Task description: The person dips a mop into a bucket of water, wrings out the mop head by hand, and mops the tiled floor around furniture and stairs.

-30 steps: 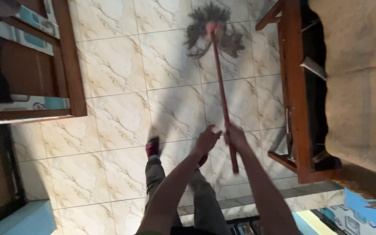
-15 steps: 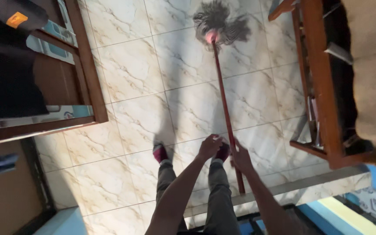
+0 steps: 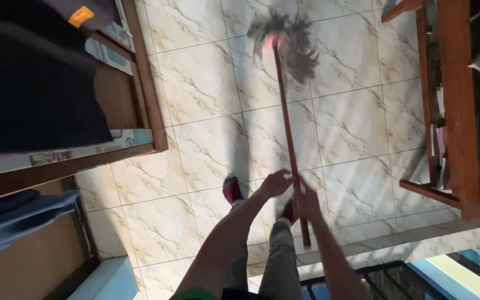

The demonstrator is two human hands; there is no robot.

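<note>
A person stands on a marble-patterned tile floor (image 3: 351,116) and works a mop (image 3: 287,111) with both hands, seen from above. The left hand (image 3: 276,183) closes around the red handle (image 3: 285,116) from the left side, and the right hand (image 3: 308,201) grips it just below, so the two hands sit close together near the handle's lower end, which pokes out beneath them. The handle runs up the floor to a grey string mop head (image 3: 290,41), blurred, lying on the tiles near the floor's far edge. A foot in a dark red slipper (image 3: 232,190) rests on the tile just left of the left hand, above grey trouser legs (image 3: 281,261). A dark wooden frame (image 3: 145,83) borders the floor's left side, and a wooden shelf unit (image 3: 454,105) lines its right edge.
</note>
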